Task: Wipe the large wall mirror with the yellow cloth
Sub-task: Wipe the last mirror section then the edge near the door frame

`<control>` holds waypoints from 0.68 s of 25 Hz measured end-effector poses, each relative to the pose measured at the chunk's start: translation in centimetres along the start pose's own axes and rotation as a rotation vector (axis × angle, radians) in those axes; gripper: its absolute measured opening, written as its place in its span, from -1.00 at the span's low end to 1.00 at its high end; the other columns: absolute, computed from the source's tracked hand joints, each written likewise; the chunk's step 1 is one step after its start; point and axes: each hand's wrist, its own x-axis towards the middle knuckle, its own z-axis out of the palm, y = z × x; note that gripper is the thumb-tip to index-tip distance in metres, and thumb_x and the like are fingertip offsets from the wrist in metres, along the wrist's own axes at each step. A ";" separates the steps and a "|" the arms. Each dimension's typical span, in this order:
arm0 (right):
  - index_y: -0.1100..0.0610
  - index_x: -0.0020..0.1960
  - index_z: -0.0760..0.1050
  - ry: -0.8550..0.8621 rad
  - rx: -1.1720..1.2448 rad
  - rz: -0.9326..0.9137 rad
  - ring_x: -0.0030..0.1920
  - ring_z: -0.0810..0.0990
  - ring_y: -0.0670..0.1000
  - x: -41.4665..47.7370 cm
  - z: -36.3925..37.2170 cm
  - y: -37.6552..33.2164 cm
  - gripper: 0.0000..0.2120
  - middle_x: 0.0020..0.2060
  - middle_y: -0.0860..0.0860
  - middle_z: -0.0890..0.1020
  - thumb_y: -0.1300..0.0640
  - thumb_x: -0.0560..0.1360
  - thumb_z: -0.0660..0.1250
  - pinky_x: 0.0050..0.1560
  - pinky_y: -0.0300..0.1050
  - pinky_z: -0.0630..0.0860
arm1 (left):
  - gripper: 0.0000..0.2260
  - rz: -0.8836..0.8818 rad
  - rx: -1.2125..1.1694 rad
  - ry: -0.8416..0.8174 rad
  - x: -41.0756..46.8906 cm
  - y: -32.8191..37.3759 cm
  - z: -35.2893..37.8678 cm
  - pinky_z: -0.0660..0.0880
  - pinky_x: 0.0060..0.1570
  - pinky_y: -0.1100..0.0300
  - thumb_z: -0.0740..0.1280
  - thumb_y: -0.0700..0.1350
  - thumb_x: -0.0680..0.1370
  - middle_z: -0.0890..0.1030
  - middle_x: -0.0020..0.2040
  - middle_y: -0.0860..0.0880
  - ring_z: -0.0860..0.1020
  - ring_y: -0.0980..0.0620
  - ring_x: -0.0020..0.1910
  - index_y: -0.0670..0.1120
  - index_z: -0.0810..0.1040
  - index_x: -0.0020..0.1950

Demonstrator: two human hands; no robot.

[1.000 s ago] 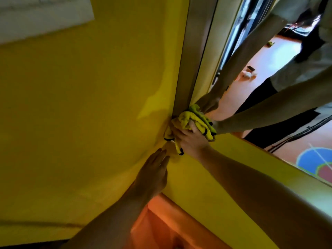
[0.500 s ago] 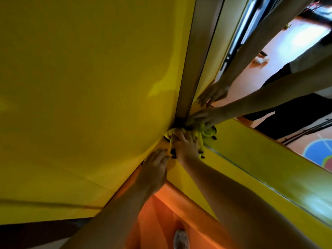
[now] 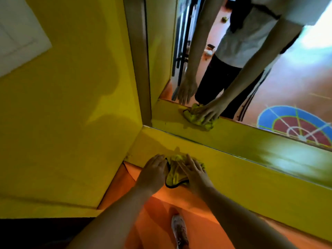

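Head view looks down into a corner, and we read it from the left: a white panel (image 3: 17, 38) sits high on the yellow wall (image 3: 71, 108), and the grey mirror frame (image 3: 139, 60) runs upright where that wall ends. Below the corner our left hand (image 3: 154, 172) lies flat on the yellow ledge (image 3: 255, 182), fingers straight and close together, pointing towards the glass; it grips nothing, and its inner edge touches the black-trimmed left border of the yellow cloth (image 3: 173, 175). The cloth is bunched between our two hands, resting on the ledge just beneath the lower edge of the large wall mirror (image 3: 296, 78) and apart from the glass itself. Our right hand (image 3: 195, 172) covers the right half of the cloth, fingers spread and nearly straight, pressing it down onto the ledge rather than closing round it; we cannot tell where the thumb lies. Beneath the hands the orange floor (image 3: 152, 223) shows one pale shoe (image 3: 179, 229). To the right, the mirror returns both forearms, one flat hand beside the cloth and one spread over it, and a floor painted with a blue and red circle.
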 end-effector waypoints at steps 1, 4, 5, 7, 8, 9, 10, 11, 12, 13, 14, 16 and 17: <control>-0.20 0.65 -0.10 0.002 0.029 -0.002 0.65 -0.14 0.16 -1.5 0.2 1.0 -0.21 0.61 -0.01 -0.35 -0.15 0.59 0.29 0.50 0.20 0.24 | -0.52 0.041 0.008 -0.043 0.4 1.3 0.0 0.50 0.31 -0.02 0.05 -0.05 0.55 0.59 0.32 -0.18 0.55 -0.17 0.32 -0.22 0.61 0.27; -0.11 0.66 0.03 0.100 0.173 0.065 0.65 -0.13 0.10 -5.0 1.0 3.4 -0.26 0.65 0.02 -0.22 -0.18 0.55 0.20 0.53 0.17 0.14 | -0.57 0.109 -0.004 -0.100 2.1 4.2 0.0 0.60 0.10 0.05 0.10 -0.06 0.49 0.66 0.14 -0.16 0.65 -0.16 0.12 -0.19 0.67 0.14; -0.03 0.64 0.16 0.169 0.246 0.143 0.65 -0.01 0.13 -5.5 1.3 4.1 -0.31 0.67 0.07 -0.08 -0.12 0.55 0.24 0.50 0.17 0.21 | -0.57 0.108 -0.020 -0.088 2.5 4.6 0.3 0.58 0.14 0.03 0.10 -0.07 0.52 0.64 0.18 -0.18 0.63 -0.18 0.16 -0.20 0.65 0.17; 0.14 0.49 0.43 0.278 0.397 0.327 0.52 0.33 0.23 -5.5 1.7 5.5 -0.52 0.57 0.19 0.30 0.06 0.60 0.32 0.36 0.10 0.39 | -0.62 0.082 -0.042 -0.095 3.6 5.7 1.0 0.47 0.31 -0.01 0.14 -0.10 0.60 0.56 0.33 -0.20 0.53 -0.20 0.32 -0.19 0.58 0.31; 0.19 0.38 0.53 0.288 0.483 0.406 0.40 0.47 0.25 -5.0 1.8 6.0 -0.64 0.43 0.21 0.47 0.09 0.63 0.31 0.26 0.04 0.45 | -0.64 0.072 -0.039 -0.134 4.3 6.3 1.3 0.40 0.38 0.00 0.19 -0.11 0.63 0.50 0.40 -0.19 0.46 -0.20 0.40 -0.17 0.53 0.39; 0.20 0.27 0.61 0.278 0.575 0.470 0.28 0.56 0.25 -4.2 1.6 6.1 -0.71 0.29 0.21 0.58 0.07 0.65 0.29 0.14 -0.01 0.47 | -0.62 0.061 -0.020 -0.174 5.1 6.8 1.7 0.33 0.44 0.01 0.22 -0.10 0.65 0.44 0.46 -0.18 0.39 -0.18 0.46 -0.14 0.46 0.46; 0.20 0.16 0.65 0.252 0.654 0.516 0.19 0.61 0.24 -3.3 1.4 6.1 -0.72 0.18 0.20 0.64 0.03 0.66 0.28 0.01 -0.03 0.46 | -0.58 0.039 0.014 -0.212 5.9 7.2 2.2 0.26 0.48 0.02 0.22 -0.05 0.67 0.37 0.52 -0.16 0.30 -0.16 0.52 -0.10 0.37 0.53; 0.18 0.05 0.66 0.210 0.701 0.545 0.10 0.63 0.23 -2.3 1.0 5.9 -0.69 0.08 0.20 0.68 -0.03 0.67 0.27 -0.10 -0.03 0.42 | -0.52 -0.003 0.065 -0.265 6.7 7.5 2.8 0.21 0.50 0.01 0.21 0.01 0.68 0.29 0.57 -0.14 0.23 -0.16 0.55 -0.06 0.25 0.59; 0.17 -0.07 0.63 0.166 0.724 0.570 0.02 0.64 0.23 -1.5 0.6 5.6 -0.65 -0.01 0.20 0.69 -0.08 0.66 0.27 -0.19 -0.04 0.36 | -0.46 -0.052 0.115 -0.313 7.3 7.7 3.3 0.22 0.50 0.00 0.20 0.07 0.68 0.25 0.58 -0.13 0.20 -0.16 0.56 -0.02 0.15 0.63; 0.15 -0.13 0.58 0.142 0.751 0.595 -0.06 0.63 0.22 -0.7 0.3 5.3 -0.63 -0.08 0.21 0.69 -0.12 0.65 0.28 -0.25 -0.06 0.31 | -0.40 -0.109 0.139 -0.350 7.7 7.7 3.6 0.27 0.45 -0.02 0.21 0.11 0.67 0.28 0.56 -0.14 0.24 -0.17 0.53 -0.01 0.09 0.64; 0.14 -0.13 0.56 0.139 0.803 0.631 -0.09 0.62 0.20 0.0 0.5 5.1 -0.65 -0.12 0.19 0.68 -0.12 0.63 0.32 -0.26 -0.07 0.30 | -0.36 -0.158 0.153 -0.381 8.0 7.6 3.9 0.33 0.38 -0.02 0.23 0.15 0.65 0.34 0.51 -0.16 0.30 -0.19 0.47 -0.02 0.06 0.64; 0.09 -0.01 0.55 0.155 0.933 0.695 -0.07 0.63 0.15 0.8 1.1 4.8 -0.79 -0.10 0.10 0.66 -0.06 0.56 0.43 -0.23 -0.07 0.41 | -0.30 -0.213 0.201 -0.408 7.8 7.5 4.0 0.36 0.30 -0.01 0.29 0.21 0.60 0.43 0.42 -0.17 0.37 -0.21 0.39 -0.05 0.13 0.62; 0.02 0.00 0.54 0.158 0.983 0.707 -0.04 0.66 0.15 0.8 1.2 4.7 -0.83 -0.07 0.07 0.68 -0.02 0.51 0.46 -0.17 -0.02 0.52 | -0.32 -0.230 0.216 -0.413 7.5 7.4 3.9 0.35 0.30 0.00 0.33 0.24 0.57 0.43 0.40 -0.17 0.37 -0.21 0.38 -0.05 0.23 0.58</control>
